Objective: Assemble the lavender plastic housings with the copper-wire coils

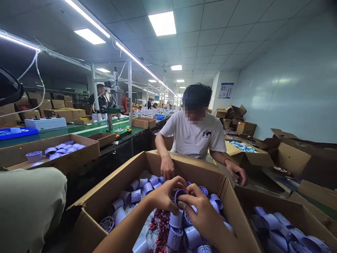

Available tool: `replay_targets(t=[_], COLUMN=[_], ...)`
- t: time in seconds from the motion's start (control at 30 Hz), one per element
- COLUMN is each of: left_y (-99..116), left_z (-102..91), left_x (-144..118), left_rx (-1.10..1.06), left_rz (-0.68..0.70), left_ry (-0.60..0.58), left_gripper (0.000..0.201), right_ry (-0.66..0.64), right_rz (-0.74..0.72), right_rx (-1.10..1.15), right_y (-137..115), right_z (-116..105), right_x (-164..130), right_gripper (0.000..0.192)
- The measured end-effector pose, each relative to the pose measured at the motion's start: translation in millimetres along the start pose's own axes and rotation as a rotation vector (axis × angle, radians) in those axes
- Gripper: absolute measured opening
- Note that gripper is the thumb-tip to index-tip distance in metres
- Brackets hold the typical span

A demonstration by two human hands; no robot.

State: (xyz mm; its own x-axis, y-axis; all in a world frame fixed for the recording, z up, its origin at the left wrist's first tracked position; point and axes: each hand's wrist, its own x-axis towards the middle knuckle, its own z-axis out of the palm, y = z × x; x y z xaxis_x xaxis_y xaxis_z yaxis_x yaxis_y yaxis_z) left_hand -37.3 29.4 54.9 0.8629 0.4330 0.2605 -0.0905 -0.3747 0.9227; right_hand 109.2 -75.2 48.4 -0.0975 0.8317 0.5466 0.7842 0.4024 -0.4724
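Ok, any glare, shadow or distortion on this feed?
Head view, top: ceiling panel blown out white; head view, right: pale sheen on the wall; head view, lower right: cups in shadow; head view, centre: left hand and right hand fairly sharp, but the held cup looks dark inside; head view, borders: shapes look stretched, probably a wide lens.

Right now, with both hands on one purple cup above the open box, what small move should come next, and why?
Probably a light press at the rim by the right hand while the left hand steadies the purple cup: both hands grip it, and right fingertips lie at its edge. Its inside is too shadowed to read.
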Motion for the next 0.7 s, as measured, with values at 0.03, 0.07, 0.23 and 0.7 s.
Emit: replay_targets(t=[0.03, 0.07, 0.23, 0.7], left_y=[-3, -6, -18, 5], left_z=[-0.6, -1.3, -6.0, 25.2], left_x=[0, 0, 1, 5], left_rx=[-0.068, -0.141, -0.377, 0.028], left_rz=[0.000, 0.001, 0.000, -0.011], left_ry=[0.001, 0.000, -0.103, 0.412], left_gripper=[0.063, 0.066, 0.085, 0.035], right_ry=[-0.022, -0.047, -0.091, 0.496], right_rz=[0.001, 0.011, 0.080, -0.239], right_rx=[0.091, 0.165, 0.246, -0.116], right_y=[1, 2, 6, 34], right_z=[-5, -9, -6, 33], right_x=[0, -1, -3, 3], right_gripper=[0.026, 0.029, 0.060, 0.030])
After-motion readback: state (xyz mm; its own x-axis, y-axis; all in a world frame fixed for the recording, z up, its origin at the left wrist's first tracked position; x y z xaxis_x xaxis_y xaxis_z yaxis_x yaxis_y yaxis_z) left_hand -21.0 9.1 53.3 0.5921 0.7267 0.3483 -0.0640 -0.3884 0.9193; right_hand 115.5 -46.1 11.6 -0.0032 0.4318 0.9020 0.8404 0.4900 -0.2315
